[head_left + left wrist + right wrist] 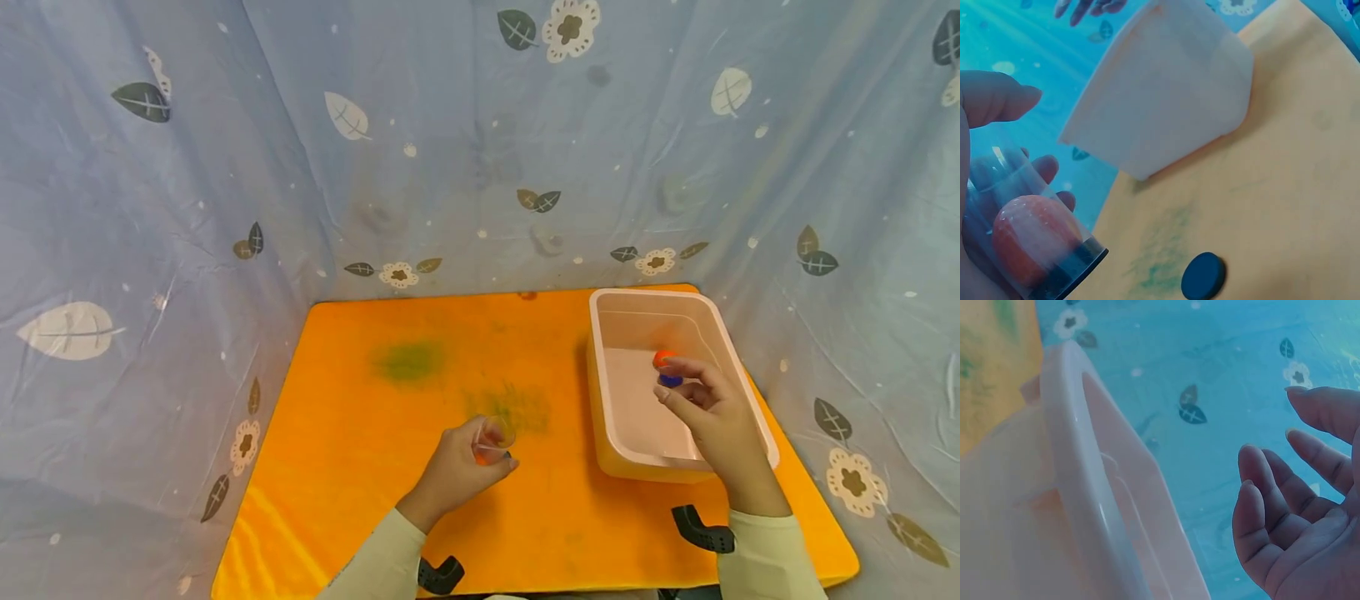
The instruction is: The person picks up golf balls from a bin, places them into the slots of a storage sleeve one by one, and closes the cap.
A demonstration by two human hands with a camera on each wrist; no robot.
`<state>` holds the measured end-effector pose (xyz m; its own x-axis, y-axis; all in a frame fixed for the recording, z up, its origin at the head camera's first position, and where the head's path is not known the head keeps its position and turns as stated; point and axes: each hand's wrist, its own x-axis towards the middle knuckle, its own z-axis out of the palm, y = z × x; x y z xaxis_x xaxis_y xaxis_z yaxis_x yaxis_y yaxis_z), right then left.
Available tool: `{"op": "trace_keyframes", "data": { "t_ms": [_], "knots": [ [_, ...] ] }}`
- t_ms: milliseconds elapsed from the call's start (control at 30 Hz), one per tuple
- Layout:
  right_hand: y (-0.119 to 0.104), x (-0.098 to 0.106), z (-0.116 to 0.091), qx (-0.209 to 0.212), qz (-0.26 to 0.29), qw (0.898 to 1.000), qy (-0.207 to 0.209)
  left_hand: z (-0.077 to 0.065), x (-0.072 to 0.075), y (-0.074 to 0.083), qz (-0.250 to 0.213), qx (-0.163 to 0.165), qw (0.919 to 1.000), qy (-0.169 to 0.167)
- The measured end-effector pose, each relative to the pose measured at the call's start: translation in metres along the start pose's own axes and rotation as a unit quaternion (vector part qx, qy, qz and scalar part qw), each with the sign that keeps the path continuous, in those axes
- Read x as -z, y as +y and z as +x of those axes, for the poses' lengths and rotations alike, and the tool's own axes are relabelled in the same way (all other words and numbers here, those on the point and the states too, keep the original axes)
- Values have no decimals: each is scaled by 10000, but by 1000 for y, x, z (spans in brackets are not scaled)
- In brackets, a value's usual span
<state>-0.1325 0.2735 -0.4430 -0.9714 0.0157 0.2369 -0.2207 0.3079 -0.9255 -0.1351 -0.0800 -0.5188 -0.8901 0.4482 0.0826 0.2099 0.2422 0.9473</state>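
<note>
My left hand (457,462) grips a clear plastic cylinder (492,435) above the table. In the left wrist view, a reddish-orange ball (1032,234) lies inside it near its dark end (1079,270). Over the whitish plastic bin (597,367) hovers my right hand (716,417). Its fingers are loosely bent, with nothing between them in the right wrist view. Beneath the fingertips, inside the bin, are an orange-red object (663,358) and a blue one (670,381), both partly covered by the hand and looking like small balls.
A dark round disc (1204,276) lies on the table in the left wrist view. The orange tabletop (360,442) carries green smudges (411,361). The bin stands at its right side. Patterned blue curtains (465,167) enclose the back and both sides.
</note>
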Motion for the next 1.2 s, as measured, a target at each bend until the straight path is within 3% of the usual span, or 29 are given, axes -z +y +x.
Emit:
{"op": "trace_keyframes", "data": {
  "t_ms": [33,567,767,1000,1200],
  "knots": [
    [3,3,0,-7,-4,10000,10,1,-1,-5,19,-9,10000,4],
    [6,2,10,7,109,9999,3,0,1,-4,-41,20,10000,15],
    [15,8,23,-297,20,9996,-25,-2,2,-5,-8,6,10000,34],
    [25,18,47,-831,-361,9958,-92,-2,5,-6,38,-13,10000,66],
    [36,25,74,-897,-1223,9884,-86,-2,6,-7,41,-52,9999,88]
  ]
}}
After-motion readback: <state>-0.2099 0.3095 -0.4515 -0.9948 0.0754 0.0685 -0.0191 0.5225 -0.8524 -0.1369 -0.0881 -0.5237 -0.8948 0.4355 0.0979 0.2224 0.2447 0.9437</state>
